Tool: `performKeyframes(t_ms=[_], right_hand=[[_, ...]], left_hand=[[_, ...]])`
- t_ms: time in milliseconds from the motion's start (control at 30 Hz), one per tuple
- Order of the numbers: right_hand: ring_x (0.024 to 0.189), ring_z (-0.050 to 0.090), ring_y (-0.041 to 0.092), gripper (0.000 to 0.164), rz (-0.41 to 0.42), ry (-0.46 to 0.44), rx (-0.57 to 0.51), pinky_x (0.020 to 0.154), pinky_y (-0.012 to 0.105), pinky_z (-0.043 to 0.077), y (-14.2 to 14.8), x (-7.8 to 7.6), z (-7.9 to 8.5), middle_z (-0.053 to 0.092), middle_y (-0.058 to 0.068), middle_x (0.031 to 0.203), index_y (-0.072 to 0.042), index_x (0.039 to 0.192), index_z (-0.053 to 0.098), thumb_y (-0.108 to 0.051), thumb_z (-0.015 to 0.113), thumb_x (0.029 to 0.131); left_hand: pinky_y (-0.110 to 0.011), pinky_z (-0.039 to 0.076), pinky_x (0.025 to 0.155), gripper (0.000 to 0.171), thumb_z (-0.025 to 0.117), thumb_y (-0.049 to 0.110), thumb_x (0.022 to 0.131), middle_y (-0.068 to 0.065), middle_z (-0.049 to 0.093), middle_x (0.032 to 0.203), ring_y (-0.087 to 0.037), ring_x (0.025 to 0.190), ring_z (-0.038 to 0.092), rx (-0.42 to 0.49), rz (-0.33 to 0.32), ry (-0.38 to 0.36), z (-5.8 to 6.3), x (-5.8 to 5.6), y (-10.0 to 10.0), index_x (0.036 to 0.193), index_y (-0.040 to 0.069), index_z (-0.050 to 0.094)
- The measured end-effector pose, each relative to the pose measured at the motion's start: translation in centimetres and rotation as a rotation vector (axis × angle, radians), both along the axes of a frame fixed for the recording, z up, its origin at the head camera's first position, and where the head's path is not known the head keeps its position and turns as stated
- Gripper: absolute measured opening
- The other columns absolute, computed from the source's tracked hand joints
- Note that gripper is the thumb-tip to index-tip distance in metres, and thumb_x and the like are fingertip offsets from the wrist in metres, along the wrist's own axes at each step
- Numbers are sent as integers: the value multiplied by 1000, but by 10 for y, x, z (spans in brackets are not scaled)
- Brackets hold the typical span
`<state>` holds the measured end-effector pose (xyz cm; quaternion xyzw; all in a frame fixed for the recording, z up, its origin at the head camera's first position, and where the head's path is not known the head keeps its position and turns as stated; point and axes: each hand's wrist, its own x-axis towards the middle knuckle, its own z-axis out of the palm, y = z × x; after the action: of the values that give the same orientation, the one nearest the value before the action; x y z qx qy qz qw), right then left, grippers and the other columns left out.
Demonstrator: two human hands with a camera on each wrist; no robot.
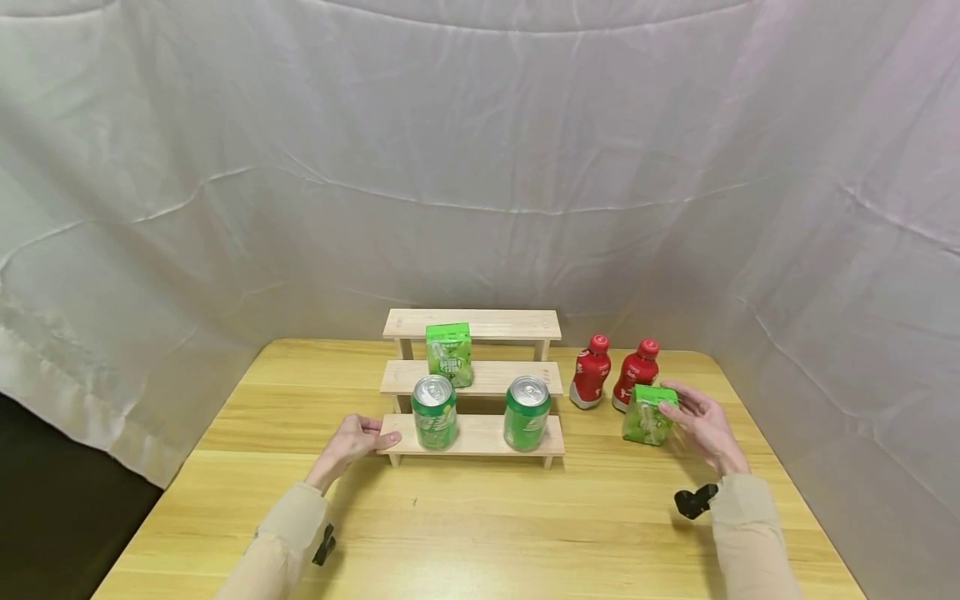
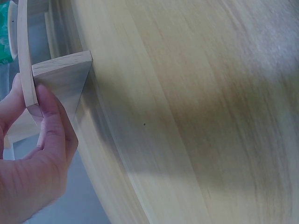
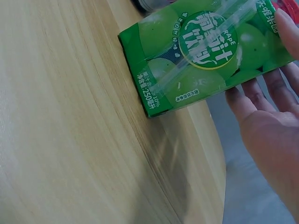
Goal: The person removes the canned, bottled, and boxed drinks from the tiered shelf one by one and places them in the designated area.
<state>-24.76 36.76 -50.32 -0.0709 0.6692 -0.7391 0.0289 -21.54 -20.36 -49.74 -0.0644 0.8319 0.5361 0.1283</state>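
A three-tier wooden stand point(image 1: 482, 434) stands on the table. My left hand point(image 1: 358, 441) pinches the left end of its lowest board, thumb on top and fingers underneath; the left wrist view shows that board end point(image 2: 27, 70) between them. On the right, my right hand point(image 1: 703, 423) grips a green grape juice box point(image 1: 648, 416) by its right side. The thumb lies on the printed face of the juice box point(image 3: 205, 51), fingers along the side. Whether its base touches the table I cannot tell. Another juice box point(image 1: 450, 357) is upright on the middle board.
Two green drink cans, a left can point(image 1: 435, 414) and a right can point(image 1: 527, 414), stand on the lowest board. Two red bottles, one nearer the stand point(image 1: 590, 372) and one behind the held box point(image 1: 636, 372), stand right of it. A grey curtain point(image 1: 480, 208) surrounds the wooden table point(image 1: 480, 533).
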Motion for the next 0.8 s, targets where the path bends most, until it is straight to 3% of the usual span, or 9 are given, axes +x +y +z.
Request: performKeyframes(t_ms=[133, 300, 567, 800], right_hand=[[106, 63, -3, 47, -7, -10, 17, 92, 13, 53, 0, 0, 0, 65, -18, 121, -19, 138, 58, 2, 61, 97], [110, 56, -5, 61, -49, -5, 107, 93, 10, 49, -3, 1, 4, 60, -20, 126, -11, 152, 40, -2, 62, 97], [114, 53, -4, 49, -189, 113, 175, 93, 8, 40, -15, -3, 21, 66, -23, 118, -15, 142, 52, -8, 67, 95], [114, 52, 3, 51, -286, 136, 246, 91, 10, 38, -33, -6, 45, 63, -17, 121, -14, 142, 54, -16, 71, 94]], left_hand=[[-37, 58, 81, 44, 75, 14, 90, -16, 69, 90, -17, 79, 63, 0, -2, 3, 0, 0, 0, 116, -18, 57], [-38, 58, 83, 46, 75, 14, 90, -17, 69, 92, -19, 82, 63, -4, 0, 0, 1, 1, 0, 117, -18, 57], [-39, 58, 83, 46, 75, 14, 89, -18, 69, 93, -19, 82, 64, -10, 5, -2, 1, 0, 0, 117, -18, 57], [-37, 58, 81, 46, 75, 14, 89, -18, 70, 93, -19, 82, 64, -7, 4, -1, 2, 0, 0, 116, -18, 57]])
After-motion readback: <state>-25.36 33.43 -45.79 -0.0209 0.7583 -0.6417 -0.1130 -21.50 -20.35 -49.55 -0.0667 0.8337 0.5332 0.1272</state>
